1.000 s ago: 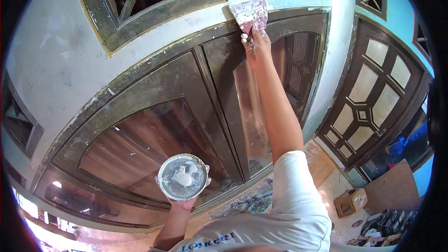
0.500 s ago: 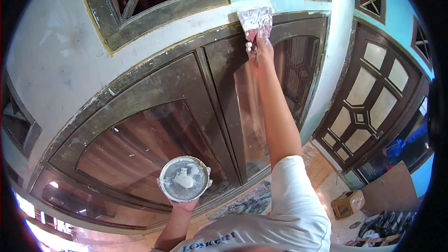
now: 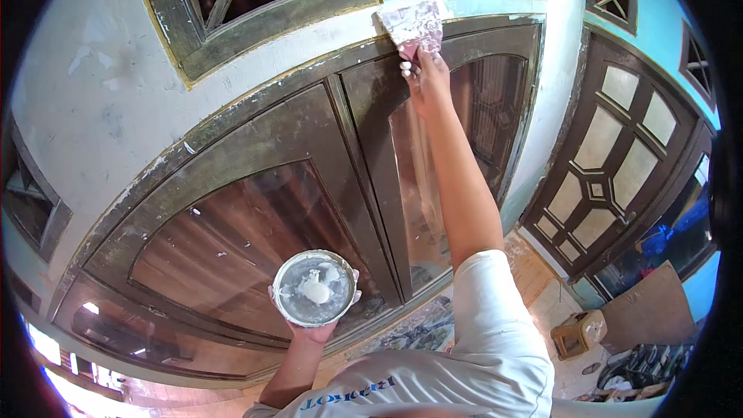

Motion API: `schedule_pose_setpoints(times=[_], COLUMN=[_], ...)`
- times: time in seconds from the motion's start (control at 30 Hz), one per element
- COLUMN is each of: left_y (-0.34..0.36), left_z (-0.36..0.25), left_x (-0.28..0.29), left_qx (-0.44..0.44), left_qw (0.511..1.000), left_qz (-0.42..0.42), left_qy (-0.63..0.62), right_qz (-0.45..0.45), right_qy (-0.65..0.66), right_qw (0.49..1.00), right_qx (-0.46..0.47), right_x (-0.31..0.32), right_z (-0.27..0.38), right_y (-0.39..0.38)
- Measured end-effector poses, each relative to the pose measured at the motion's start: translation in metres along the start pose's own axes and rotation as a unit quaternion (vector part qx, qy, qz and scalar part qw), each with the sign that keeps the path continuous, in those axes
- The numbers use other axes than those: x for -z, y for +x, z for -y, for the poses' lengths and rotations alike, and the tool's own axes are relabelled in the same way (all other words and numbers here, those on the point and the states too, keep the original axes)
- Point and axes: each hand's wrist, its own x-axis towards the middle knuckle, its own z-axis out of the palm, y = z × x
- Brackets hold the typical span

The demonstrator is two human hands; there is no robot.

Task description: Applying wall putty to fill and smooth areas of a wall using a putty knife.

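Note:
My right hand is closed round a wide putty knife, its pinkish blade smeared with white filler. The arm is stretched far up, and the blade lies against the wall strip just above the dark wooden window frame. White filler also coats some of my right fingertips. Lower down, my left hand holds a round tub from below, fingers wrapped around its sides. A lump of white filler sits in the middle of the tub, with smears around it.
A smaller crossed wooden vent frame is set in the pale wall above. To the right stand a dark panelled door, a small wooden stool and a leaning brown board. A dark pile lies at lower right.
The putty knife and my right hand have shifted slightly left and up along the wall strip. My left hand with the tub has moved a little right and up.

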Motion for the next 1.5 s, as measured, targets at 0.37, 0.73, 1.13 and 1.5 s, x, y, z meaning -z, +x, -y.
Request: schedule_pose_setpoints(times=[0.37, 0.73, 1.13, 1.5], left_y=[-0.005, -0.008, -0.012, -0.013], left_z=[0.001, 0.002, 0.009, 0.011], left_x=[0.000, 0.009, 0.019, 0.012], left_qx=[-0.013, -0.043, -0.058, -0.062], left_qw=[1.000, 0.999, 0.997, 0.998], left_qz=[0.023, -0.011, -0.022, 0.002], left_qy=[-0.016, 0.003, -0.039, -0.019], right_qz=[-0.021, 0.000, -0.047, -0.025], right_qy=[0.044, 0.039, 0.037, 0.045], right_qw=[0.998, 0.999, 0.998, 0.999], right_qx=[0.037, -0.030, -0.006, -0.015], right_x=[0.027, 0.028, -0.032, -0.030], right_z=[0.007, -0.001, -0.011, -0.032], right_y=[0.007, -0.017, -0.041, -0.045])
